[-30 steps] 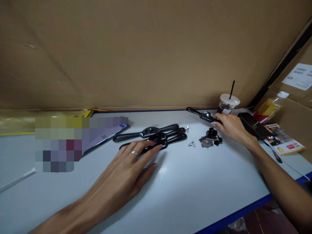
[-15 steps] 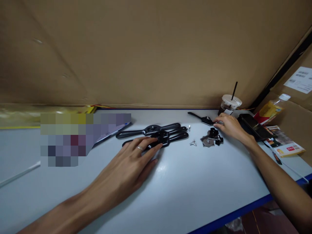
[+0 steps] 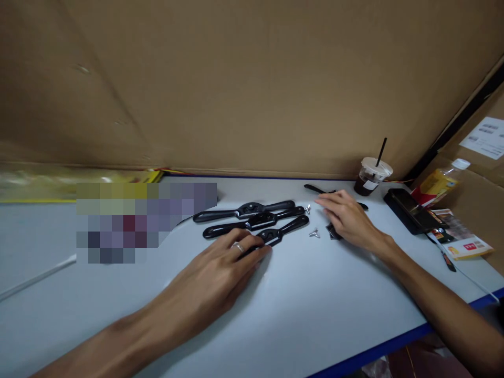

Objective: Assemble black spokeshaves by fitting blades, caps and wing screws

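Observation:
Three black spokeshaves lie side by side: the far spokeshave (image 3: 214, 215), the middle spokeshave (image 3: 220, 230) and the near spokeshave (image 3: 293, 226). My left hand (image 3: 232, 262), with a ring on one finger, has its fingers curled over the left handle of the near one. My right hand (image 3: 348, 218) hovers around the small dark parts (image 3: 334, 232), fingers stretched leftward, mostly hiding them; nothing shows in its fingers. A fourth spokeshave (image 3: 313, 187) lies behind that hand, partly covered. Two silvery wing screws, the near screw (image 3: 314, 233) and the far screw (image 3: 307, 209), rest between the hands.
On the right stand a lidded drink cup (image 3: 370, 181) with a straw, a black tray (image 3: 405, 212), a yellow bottle (image 3: 441, 181) and a printed packet (image 3: 468, 247). A cardboard wall (image 3: 252, 89) rises behind the table. A blurred-out patch (image 3: 129, 220) covers the left side.
My right hand has moved left and nearer, away from the fourth spokeshave to above the small parts. My left hand has drawn the near spokeshave slightly apart from the middle one.

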Tool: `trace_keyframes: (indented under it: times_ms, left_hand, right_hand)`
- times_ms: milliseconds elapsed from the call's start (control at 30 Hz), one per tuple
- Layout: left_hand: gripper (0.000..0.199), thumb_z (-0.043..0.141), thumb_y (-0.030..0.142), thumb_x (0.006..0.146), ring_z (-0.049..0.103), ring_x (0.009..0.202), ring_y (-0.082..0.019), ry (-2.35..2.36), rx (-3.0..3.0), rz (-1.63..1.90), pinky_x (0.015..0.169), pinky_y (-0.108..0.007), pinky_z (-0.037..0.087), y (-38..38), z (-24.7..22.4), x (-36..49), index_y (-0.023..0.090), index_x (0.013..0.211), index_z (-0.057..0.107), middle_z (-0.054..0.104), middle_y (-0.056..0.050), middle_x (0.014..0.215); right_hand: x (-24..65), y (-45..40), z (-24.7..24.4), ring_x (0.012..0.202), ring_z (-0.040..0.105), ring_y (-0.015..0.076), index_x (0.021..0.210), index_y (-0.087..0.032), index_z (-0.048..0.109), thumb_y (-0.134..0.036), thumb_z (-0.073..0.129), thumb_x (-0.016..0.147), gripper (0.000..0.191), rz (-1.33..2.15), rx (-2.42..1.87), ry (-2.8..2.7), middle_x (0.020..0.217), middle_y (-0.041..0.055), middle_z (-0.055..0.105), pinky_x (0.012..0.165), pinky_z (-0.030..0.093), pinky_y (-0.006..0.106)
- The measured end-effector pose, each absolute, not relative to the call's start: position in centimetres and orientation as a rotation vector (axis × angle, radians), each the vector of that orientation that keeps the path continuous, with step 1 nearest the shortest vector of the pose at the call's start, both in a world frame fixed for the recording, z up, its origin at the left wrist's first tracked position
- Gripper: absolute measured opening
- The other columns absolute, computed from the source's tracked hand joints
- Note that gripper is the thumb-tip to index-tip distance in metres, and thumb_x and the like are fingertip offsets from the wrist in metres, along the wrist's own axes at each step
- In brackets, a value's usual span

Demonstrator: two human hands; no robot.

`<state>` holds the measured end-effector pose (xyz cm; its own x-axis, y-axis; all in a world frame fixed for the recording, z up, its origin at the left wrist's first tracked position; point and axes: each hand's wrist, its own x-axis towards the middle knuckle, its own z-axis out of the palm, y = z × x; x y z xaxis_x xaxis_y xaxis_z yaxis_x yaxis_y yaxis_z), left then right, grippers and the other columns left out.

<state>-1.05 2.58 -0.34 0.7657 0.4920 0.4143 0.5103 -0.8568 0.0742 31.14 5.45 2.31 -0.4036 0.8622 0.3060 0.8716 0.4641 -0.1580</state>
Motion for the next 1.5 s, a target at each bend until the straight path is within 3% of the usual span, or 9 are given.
trace_keyframes:
  times_ms: [133,333,467,567,733,1100,1233,1367,1500]
  left_hand:
    - [0.049,0.036,-0.004,0.093,0.058,0.110,-0.027,-0.764,-2.989,-0.679,0.088,-0.041,0.058,1.8,-0.2,-0.9,0.018,0.125,0.066,0.070,-0.009,0.120]
    - [0.046,0.037,-0.008,0.087,0.061,0.103,-0.024,-0.710,-3.112,-0.697,0.084,-0.037,0.057,0.9,0.7,-0.5,0.020,0.111,0.065,0.070,-0.007,0.112]
    - [0.034,0.039,0.000,0.096,0.063,0.093,-0.020,-0.767,-3.088,-0.828,0.078,-0.032,0.054,0.5,0.5,-0.5,0.019,0.113,0.061,0.066,-0.008,0.112]
    - [0.021,0.048,0.016,0.100,0.062,0.094,-0.023,-0.912,-3.031,-0.847,0.079,-0.036,0.053,0.5,0.2,-0.4,0.018,0.119,0.058,0.064,-0.010,0.113]
    - [0.012,0.053,0.025,0.102,0.056,0.080,-0.023,-1.040,-3.000,-0.615,0.070,-0.037,0.047,0.9,0.6,-0.4,0.019,0.105,0.064,0.062,-0.006,0.094]
    - [0.026,0.054,0.015,0.100,0.055,0.078,-0.023,-0.855,-2.862,-0.499,0.070,-0.036,0.049,1.0,0.3,0.0,0.016,0.124,0.064,0.060,-0.007,0.093]
    - [0.034,0.055,0.011,0.097,0.056,0.080,-0.023,-0.864,-2.860,-0.504,0.071,-0.036,0.049,1.0,0.0,-0.1,0.018,0.129,0.063,0.059,-0.007,0.094]
    - [0.040,0.055,0.007,0.096,0.055,0.075,-0.021,-0.845,-2.886,-0.525,0.069,-0.034,0.048,1.3,-0.1,-0.4,0.019,0.133,0.063,0.059,-0.005,0.091]
    - [0.040,0.048,0.005,0.098,0.055,0.070,-0.018,-0.799,-2.921,-0.609,0.064,-0.030,0.046,1.6,-0.1,-0.6,0.019,0.131,0.065,0.059,-0.004,0.086]
  right_hand:
    - [29.6,5.1,1.6,0.128,0.053,0.0273,0.143,-0.026,0.062,-0.014,0.047,0.104,0.043,0.044,-1.370,-2.480,0.147,0.0044,0.064,0.104,0.048,0.046]
    - [30.3,4.8,2.3,0.108,0.061,0.0261,0.110,-0.029,0.078,-0.018,0.050,0.103,0.031,0.075,-1.385,-2.440,0.105,0.0037,0.078,0.093,0.050,0.043]
    - [30.8,4.8,2.6,0.099,0.062,0.0274,0.108,-0.025,0.079,-0.023,0.053,0.103,0.026,0.029,-1.496,-2.326,0.101,0.0074,0.076,0.087,0.051,0.044]
    - [30.8,4.7,2.5,0.095,0.061,0.0285,0.109,-0.022,0.078,-0.029,0.063,0.099,0.020,0.014,-1.541,-2.321,0.096,0.0092,0.074,0.084,0.049,0.044]
    - [30.7,4.5,2.0,0.089,0.061,0.0252,0.089,-0.022,0.074,-0.017,0.059,0.097,0.017,0.067,-1.489,-2.390,0.091,0.0070,0.070,0.081,0.047,0.039]
    - [29.1,3.3,3.2,0.089,0.066,0.0266,0.102,-0.024,0.071,-0.026,0.051,0.100,0.020,0.032,-1.441,-2.183,0.099,0.0093,0.069,0.078,0.052,0.041]
    - [27.3,1.3,4.6,0.090,0.067,0.0261,0.096,-0.029,0.074,-0.026,0.054,0.100,0.020,0.103,-1.309,-2.169,0.094,0.0070,0.072,0.080,0.053,0.041]
    - [27.6,1.4,4.8,0.092,0.067,0.0254,0.092,-0.025,0.074,-0.021,0.054,0.096,0.021,0.145,-1.406,-2.182,0.093,0.0069,0.073,0.083,0.052,0.041]
    - [29.4,3.3,3.8,0.083,0.070,0.0223,0.098,-0.022,0.077,-0.021,0.058,0.093,0.019,0.216,-1.548,-2.134,0.092,0.0063,0.076,0.077,0.054,0.036]
